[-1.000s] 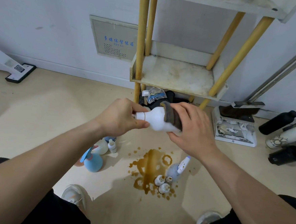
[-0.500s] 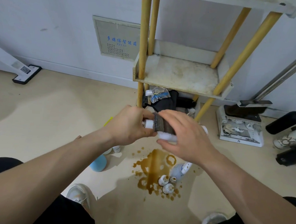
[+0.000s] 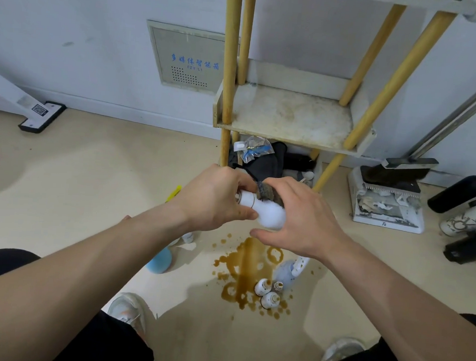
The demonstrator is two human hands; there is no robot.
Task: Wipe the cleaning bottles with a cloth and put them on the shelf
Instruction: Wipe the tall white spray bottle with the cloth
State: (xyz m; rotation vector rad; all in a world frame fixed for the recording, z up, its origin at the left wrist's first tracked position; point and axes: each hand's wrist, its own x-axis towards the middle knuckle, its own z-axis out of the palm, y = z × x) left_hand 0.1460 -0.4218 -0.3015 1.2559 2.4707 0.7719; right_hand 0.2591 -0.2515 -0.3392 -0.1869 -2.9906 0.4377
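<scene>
A white bottle lies sideways in the air in front of the shelf. My left hand grips its neck end. My right hand wraps a dark grey cloth over the bottle's body, so much of the bottle is hidden under my fingers. The dirty white shelf board with yellow wooden posts stands behind, with nothing on that board. On the floor below stand three small white bottles, a pale blue spray bottle and a blue round bottle.
A brown liquid stain spreads on the beige floor around the small bottles. Dark cloths and a foil pouch sit under the shelf. A dustpan with brush and dark and white bottles lie at the right. My shoes are below.
My right hand slid the cloth from the bottle's body toward its neck and back a little. The bottle's round white body shows again below the cloth. My head moved closer to the shelf.
</scene>
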